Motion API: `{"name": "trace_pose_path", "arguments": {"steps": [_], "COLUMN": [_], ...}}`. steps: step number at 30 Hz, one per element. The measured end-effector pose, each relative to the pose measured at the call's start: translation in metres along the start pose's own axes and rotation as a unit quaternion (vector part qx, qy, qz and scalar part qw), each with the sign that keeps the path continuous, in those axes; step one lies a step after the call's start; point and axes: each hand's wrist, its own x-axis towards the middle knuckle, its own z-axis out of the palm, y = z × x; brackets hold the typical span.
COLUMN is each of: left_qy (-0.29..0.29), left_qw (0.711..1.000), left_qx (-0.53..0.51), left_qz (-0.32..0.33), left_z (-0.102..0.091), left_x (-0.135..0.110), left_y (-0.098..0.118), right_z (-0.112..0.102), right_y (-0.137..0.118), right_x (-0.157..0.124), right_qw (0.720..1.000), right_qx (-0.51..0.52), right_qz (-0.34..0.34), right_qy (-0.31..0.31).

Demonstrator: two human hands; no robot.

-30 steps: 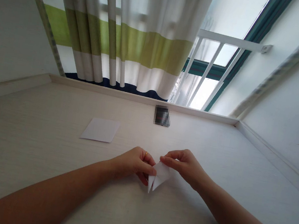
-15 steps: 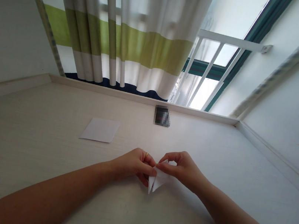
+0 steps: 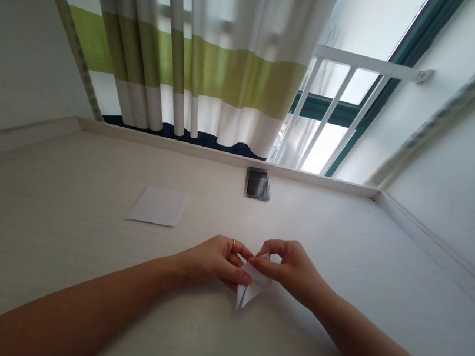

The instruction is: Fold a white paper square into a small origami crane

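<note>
A small piece of folded white paper [image 3: 256, 285] is held between both hands just above the white table, with two pointed flaps hanging toward me. My left hand [image 3: 227, 261], with a ring on one finger, pinches its left side, thumb on the near face. From the right, my right hand [image 3: 285, 261] grips the upper edge between thumb and index finger. A small corner of the paper pokes up by the right fingertips. The fingers cover part of the folds.
A flat sheet of white paper [image 3: 159, 206] lies on the table [image 3: 53, 245] to the left. Near the table's far ledge sits a small dark pixelated object [image 3: 257, 183]. Behind the ledge hang a striped curtain [image 3: 243, 81] and a white railing [image 3: 366, 61] by the window.
My left thumb and fingers have shifted slightly right along the folded paper. A little more of its upper corner shows by my right fingers. The flat sheet stays put.
</note>
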Motion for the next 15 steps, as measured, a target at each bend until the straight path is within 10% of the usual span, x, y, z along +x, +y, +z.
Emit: {"name": "trace_pose_path", "arguments": {"steps": [15], "left_qy": [0.002], "left_qw": [0.999], "left_qx": [-0.02], "left_qz": [0.026], "left_z": [-0.0019], "left_x": [0.0015], "left_y": [-0.0013], "right_z": [-0.0015], "right_y": [0.0047], "right_x": [0.0027], "right_qw": [0.999], "right_qx": [0.004], "right_qz": [0.005], "right_qy": [0.041]}}
